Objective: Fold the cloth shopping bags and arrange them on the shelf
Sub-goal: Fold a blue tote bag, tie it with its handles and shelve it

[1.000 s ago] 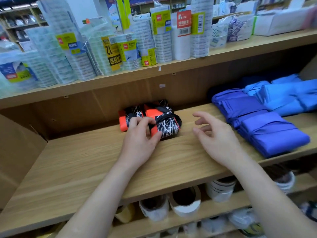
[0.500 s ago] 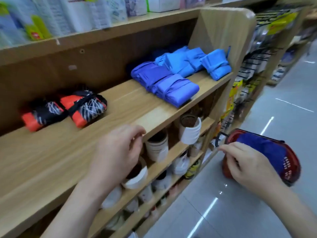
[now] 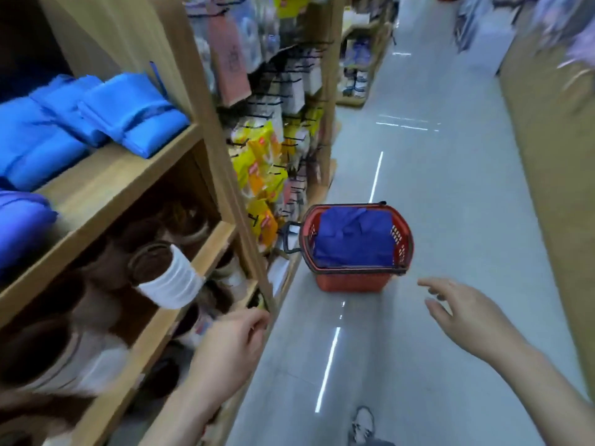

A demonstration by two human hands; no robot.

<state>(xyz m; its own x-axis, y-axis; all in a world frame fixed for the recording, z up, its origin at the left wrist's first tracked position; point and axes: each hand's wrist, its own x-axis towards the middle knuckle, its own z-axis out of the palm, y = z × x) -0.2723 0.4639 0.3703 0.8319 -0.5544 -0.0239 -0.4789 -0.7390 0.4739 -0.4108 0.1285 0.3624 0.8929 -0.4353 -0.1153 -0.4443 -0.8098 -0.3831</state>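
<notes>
I have a clear run of grey floor (image 3: 450,188) from the bottom centre to the top of the frame. The wooden shelf (image 3: 106,175) and its upright (image 3: 206,123) hem it in on the left, and a brown panel (image 3: 563,204) on the right. The view is smeared, so fine edges are hard to read.

The red basket (image 3: 351,281) stands on the floor at centre frame, just beside the foot of the shelving. A dark blue cloth bag (image 3: 354,243) lies in it, bunched and not neatly folded, filling most of the inside. On the shelf at upper left lie the folded bright blue bags (image 3: 135,117), side by side up to the upright. A violet-blue one (image 3: 22,220) sits at the left edge.

My right grip (image 3: 463,313) is at lower right, fingers apart and empty, stretched toward the basket with bare floor between them. My left grip (image 3: 231,346) hangs loosely curled and empty by the upright's lower edge; I cannot tell whether it touches.

Rolls of tape (image 3: 167,278) fill the lower shelf, yellow packets (image 3: 260,156) hang on pegs beyond the upright, and a shoe (image 3: 362,420) shows at the bottom.
</notes>
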